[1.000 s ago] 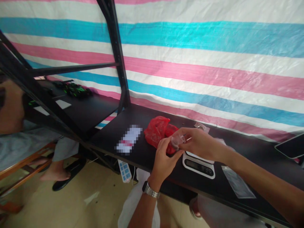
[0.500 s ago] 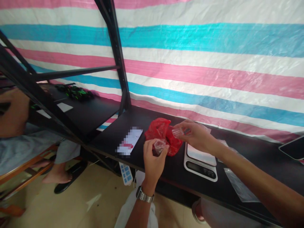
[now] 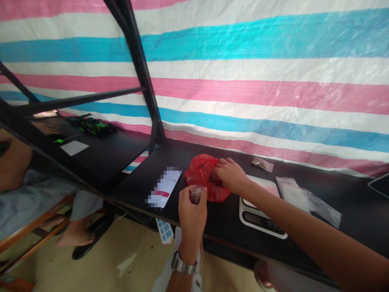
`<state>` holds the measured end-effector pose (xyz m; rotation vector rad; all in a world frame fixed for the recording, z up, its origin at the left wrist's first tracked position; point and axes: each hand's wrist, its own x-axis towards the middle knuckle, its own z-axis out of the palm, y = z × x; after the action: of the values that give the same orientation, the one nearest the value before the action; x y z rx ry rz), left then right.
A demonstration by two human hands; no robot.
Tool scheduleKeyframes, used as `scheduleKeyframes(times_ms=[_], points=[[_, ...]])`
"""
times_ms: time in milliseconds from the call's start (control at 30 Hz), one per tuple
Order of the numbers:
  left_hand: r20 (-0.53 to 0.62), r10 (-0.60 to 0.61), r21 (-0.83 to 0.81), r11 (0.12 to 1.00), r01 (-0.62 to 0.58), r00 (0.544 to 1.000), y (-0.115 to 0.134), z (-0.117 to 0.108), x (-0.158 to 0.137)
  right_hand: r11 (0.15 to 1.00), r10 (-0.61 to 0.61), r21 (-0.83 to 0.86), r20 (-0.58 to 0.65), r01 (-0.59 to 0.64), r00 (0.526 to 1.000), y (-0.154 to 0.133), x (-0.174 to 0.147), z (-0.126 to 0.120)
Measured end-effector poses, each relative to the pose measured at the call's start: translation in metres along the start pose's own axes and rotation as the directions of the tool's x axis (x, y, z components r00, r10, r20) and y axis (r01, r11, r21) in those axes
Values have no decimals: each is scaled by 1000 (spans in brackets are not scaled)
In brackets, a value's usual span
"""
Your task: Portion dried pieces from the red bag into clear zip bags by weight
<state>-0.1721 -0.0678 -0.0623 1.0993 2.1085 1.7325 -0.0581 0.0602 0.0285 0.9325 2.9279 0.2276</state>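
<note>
My left hand [image 3: 192, 209] is closed around a small clear plastic bag [image 3: 197, 194] with something dark showing in it, held just in front of a red plastic bag [image 3: 199, 167]. My right hand [image 3: 231, 175] reaches into the open mouth of that red bag from the right. Its fingers are curled and their tips are hidden, so what they hold does not show. Dark contents are partly visible inside the red bag. Beside it, partly under my right forearm, lies a white digital kitchen scale [image 3: 247, 221].
Behind the scale lies a small filled clear bag [image 3: 261, 163]; flat clear bags [image 3: 296, 194] lie to its right. A phone [image 3: 165, 188] is at the left and a dark device [image 3: 379, 184] at the right edge. A black shelf post [image 3: 146, 87] rises at the left. Another person [image 3: 18, 162] sits beyond it.
My right hand has gone down into the red bag; the clear plastic piece it held is now out of sight. My left hand has shifted slightly left and lower with the small bag.
</note>
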Motion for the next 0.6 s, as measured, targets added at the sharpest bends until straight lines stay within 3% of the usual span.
scheduleKeyframes(times_ms=[200,367,600], points=[[-26,21,30,999,-20,999,3,4,-1,991,0,-132,-10,-2,1000,-1,0,-5],[-36,17,7,1000,-16,999,2,7,-1,995,10,-101,-4,-11,1000,-4,4,-2],[25,-76,-92,993,78,997,0,5,-1,1000,13,-22,9,-13,1000,4,2,-1]])
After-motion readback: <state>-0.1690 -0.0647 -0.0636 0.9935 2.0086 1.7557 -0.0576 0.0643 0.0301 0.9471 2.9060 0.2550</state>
